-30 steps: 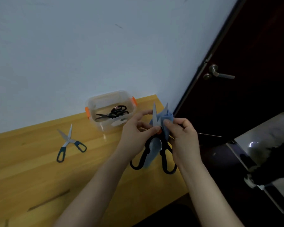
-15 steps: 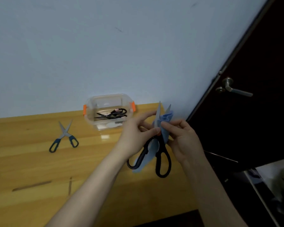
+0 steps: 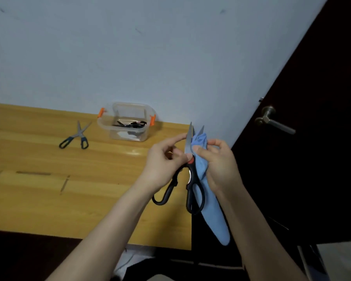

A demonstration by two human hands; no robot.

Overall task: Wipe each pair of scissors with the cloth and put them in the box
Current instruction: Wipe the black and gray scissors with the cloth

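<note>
Black-handled scissors [image 3: 190, 175] are held upright above the table's right end, blades spread and pointing up. My left hand [image 3: 162, 163] pinches the left blade near the pivot. My right hand [image 3: 219, 165] holds a blue cloth [image 3: 209, 209] wrapped round the right blade, and the cloth's tail hangs down past the handles. Blue-handled scissors [image 3: 77, 136] lie open on the wooden table [image 3: 49, 189] to the left. The clear plastic box [image 3: 128, 122] with orange clips stands against the wall and holds one black pair.
A pale wall rises behind the table. A dark door with a metal lever handle [image 3: 272, 120] is to the right. The table's right edge runs just below my hands, with dark floor beyond.
The camera has swung, so the table looks more level. The scissors stay in my hands, and the cloth has shifted to hang on the right side of the handles.
</note>
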